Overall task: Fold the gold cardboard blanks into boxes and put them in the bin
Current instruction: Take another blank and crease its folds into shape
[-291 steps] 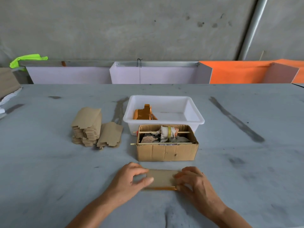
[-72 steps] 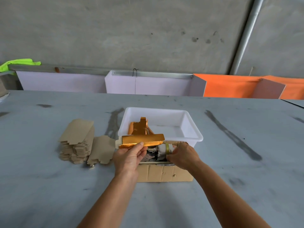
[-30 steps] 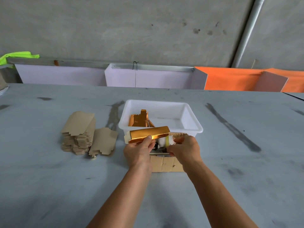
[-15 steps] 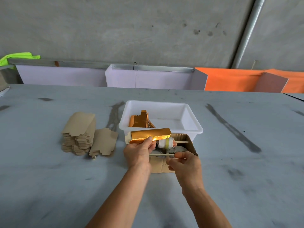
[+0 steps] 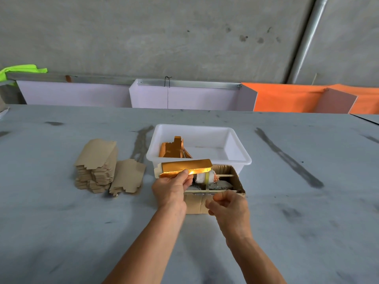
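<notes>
My left hand grips a folded gold box by its lower edge and holds it level over the near rim of the white bin. Another gold box stands inside the bin at its left end. My right hand is at the front edge of the brown cardboard box. Its thumb and forefinger pinch what looks like a thin strip of clear tape drawn from the tape roll. A stack of brown blanks lies to the left, with loose blanks leaning beside it.
The grey table runs to white and orange panels along the concrete wall. The tape roll hangs on thin sticks across the cardboard box, which sits tight against the bin's near side. A green cloth lies at the far left.
My right hand drew back from the tape roll to the front edge of the cardboard box, fingers pinched. My left hand kept the gold box almost still over the bin's rim.
</notes>
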